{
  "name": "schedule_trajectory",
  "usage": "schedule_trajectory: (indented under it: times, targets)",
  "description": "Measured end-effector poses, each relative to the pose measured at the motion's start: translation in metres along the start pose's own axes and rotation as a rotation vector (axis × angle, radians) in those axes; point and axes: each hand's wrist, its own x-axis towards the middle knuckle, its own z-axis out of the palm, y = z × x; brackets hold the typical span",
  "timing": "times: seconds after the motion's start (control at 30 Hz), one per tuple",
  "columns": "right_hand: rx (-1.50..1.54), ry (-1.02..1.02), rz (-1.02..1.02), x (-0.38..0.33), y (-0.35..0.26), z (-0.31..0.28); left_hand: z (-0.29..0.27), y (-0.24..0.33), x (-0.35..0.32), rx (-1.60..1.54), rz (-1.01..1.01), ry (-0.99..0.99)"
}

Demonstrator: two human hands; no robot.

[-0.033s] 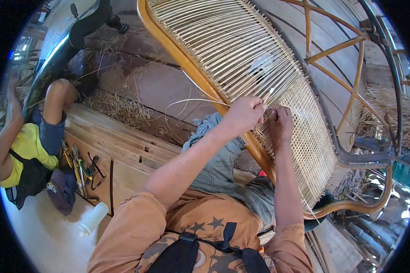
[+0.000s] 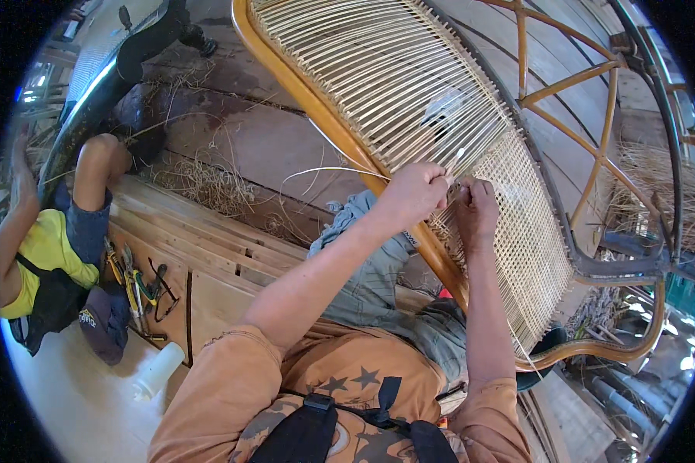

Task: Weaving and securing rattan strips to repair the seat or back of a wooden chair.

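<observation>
A wooden frame (image 2: 336, 131) carries a cane panel (image 2: 390, 81), with parallel pale strands in its upper part and a tight weave (image 2: 529, 231) in its lower part. My left hand (image 2: 415, 194) is closed at the border between the two. A thin pale piece with a whitish tip (image 2: 460, 153) sticks up beside its fingers; I cannot tell whether it is a strand or a tool. Right beside it, my right hand (image 2: 479, 208) pinches at the edge of the weave, and what its fingers grip is hidden. A loose cane strand (image 2: 320, 170) curves out left past the frame.
At left, a person in a yellow shirt (image 2: 62, 243) sits by pliers (image 2: 131, 274), other hand tools and a dark cap (image 2: 104, 324). A white cup (image 2: 159, 372) lies nearby. Cane scraps (image 2: 201, 185) litter the floor. Curved wooden braces (image 2: 571, 85) stand at right.
</observation>
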Motion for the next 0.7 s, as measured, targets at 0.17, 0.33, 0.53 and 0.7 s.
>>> schedule_trajectory:
  times: [0.17, 0.33, 0.53, 0.7]
  targets:
    - [0.232, -0.021, 0.153, -0.001, 0.011, 0.004, 0.000, -0.002, 0.001, 0.030, 0.010, -0.016]
    - [-0.104, -0.087, -0.078, 0.002, 0.006, -0.004, 0.002, -0.001, 0.002, 0.051, 0.015, -0.004]
    - [0.162, -0.017, 0.034, -0.004, 0.009, -0.013, 0.003, -0.002, 0.003, 0.102, 0.053, 0.025]
    - [0.054, -0.113, -0.148, 0.007, 0.013, -0.010, 0.001, -0.005, 0.004, 0.144, 0.040, 0.019]
